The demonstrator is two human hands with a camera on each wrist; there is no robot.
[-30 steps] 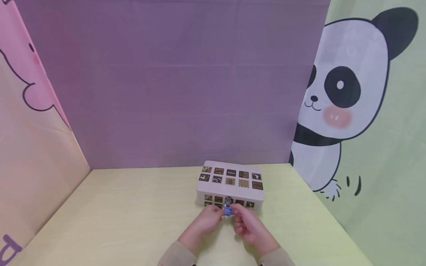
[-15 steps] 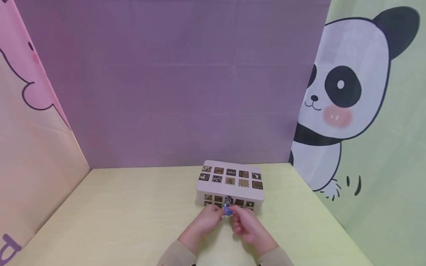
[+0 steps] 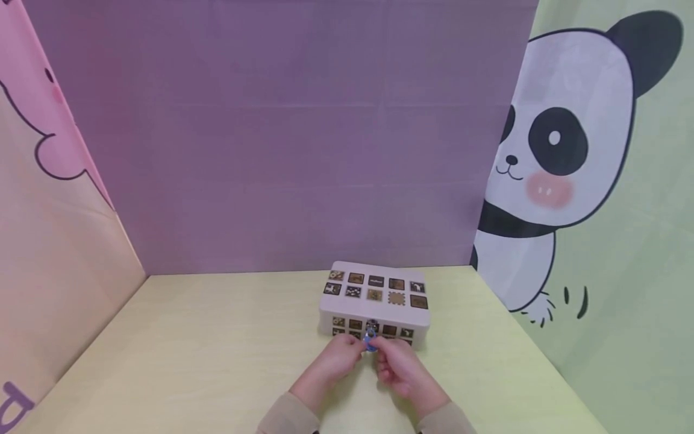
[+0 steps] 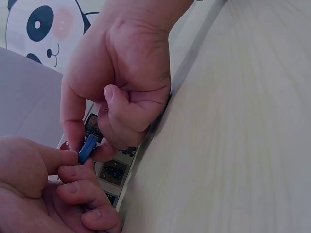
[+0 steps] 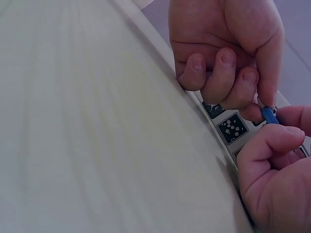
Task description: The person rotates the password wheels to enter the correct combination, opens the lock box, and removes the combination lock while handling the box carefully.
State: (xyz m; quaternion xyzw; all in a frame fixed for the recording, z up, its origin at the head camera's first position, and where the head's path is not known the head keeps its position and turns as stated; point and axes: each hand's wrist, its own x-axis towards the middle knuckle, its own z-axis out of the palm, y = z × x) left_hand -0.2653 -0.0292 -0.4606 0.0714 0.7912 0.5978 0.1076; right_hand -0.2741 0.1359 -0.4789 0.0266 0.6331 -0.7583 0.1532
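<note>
A small blue padlock (image 3: 370,345) hangs by the metal clasp (image 3: 372,325) on the front of a pale box (image 3: 347,310) printed with rows of brown and black squares. My left hand (image 3: 339,355) pinches the padlock between thumb and index finger from the left. From the other side my right hand (image 3: 400,363) pinches it too, its thumb lying over the front. In the left wrist view only a narrow blue edge of the padlock (image 4: 88,148) shows between the fingertips. The other fingers of both hands are curled in. The box's lid is down.
The box stands on a light wooden table (image 3: 217,349), right of the middle. Behind rises a purple cloth wall (image 3: 303,138). A panda print (image 3: 564,120) covers the right wall, and a pink cartoon figure (image 3: 38,90) is on the left one.
My right thumb has slid leftward and slightly down over the padlock's front, covering more of it. My left hand and the box have stayed in place.
</note>
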